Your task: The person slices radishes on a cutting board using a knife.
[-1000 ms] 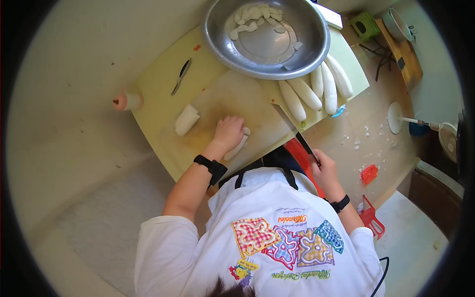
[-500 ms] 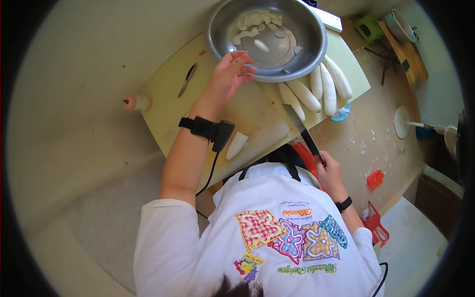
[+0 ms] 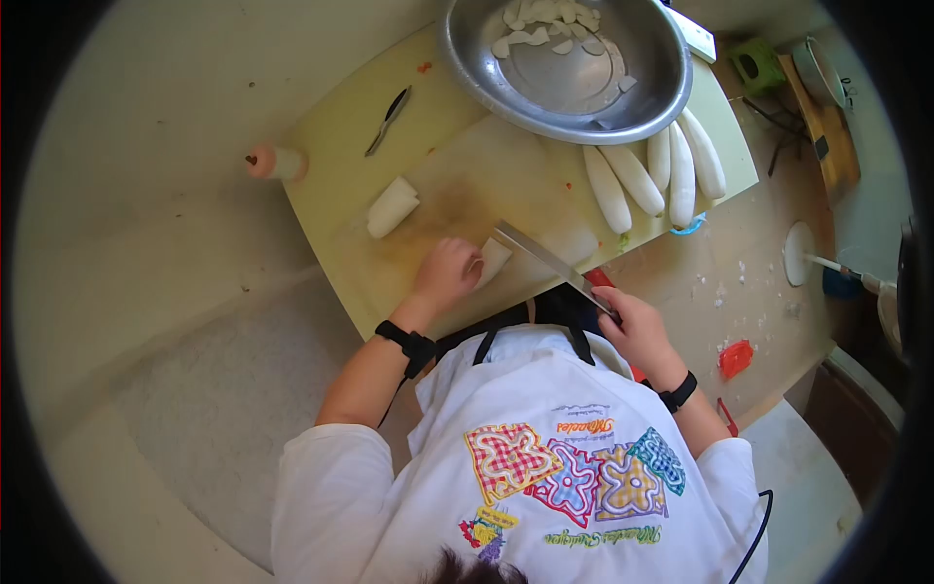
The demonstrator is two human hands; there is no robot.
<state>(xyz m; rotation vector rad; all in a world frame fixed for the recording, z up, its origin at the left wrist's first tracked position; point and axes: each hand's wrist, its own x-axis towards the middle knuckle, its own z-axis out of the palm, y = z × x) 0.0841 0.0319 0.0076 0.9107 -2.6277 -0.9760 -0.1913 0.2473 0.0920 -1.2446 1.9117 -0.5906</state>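
Observation:
My left hand (image 3: 449, 275) is on the cutting board (image 3: 477, 185) near the front edge of the table, its fingers curled against a white radish piece (image 3: 495, 260). A long-bladed kitchen knife (image 3: 547, 255) is gripped by the handle in my right hand (image 3: 634, 329). Its blade slants up and left, with the tip end right beside that piece. Farther left on the board lies another white radish chunk (image 3: 393, 207). Several whole peeled white radishes (image 3: 637, 180) lie side by side at the right of the table, below the basin.
A large metal basin (image 3: 574, 127) with white cut pieces (image 3: 561, 14) stands at the back. A peeler or small knife (image 3: 389, 121) lies on the table (image 3: 331, 146) at left, near a pink-capped bottle (image 3: 277, 163). A red object (image 3: 736, 359) and white scraps are on the floor.
My left hand has come from the basin's rim down to the board, onto a radish piece. The knife in my right hand has swung left toward that piece. The view has shifted slightly.

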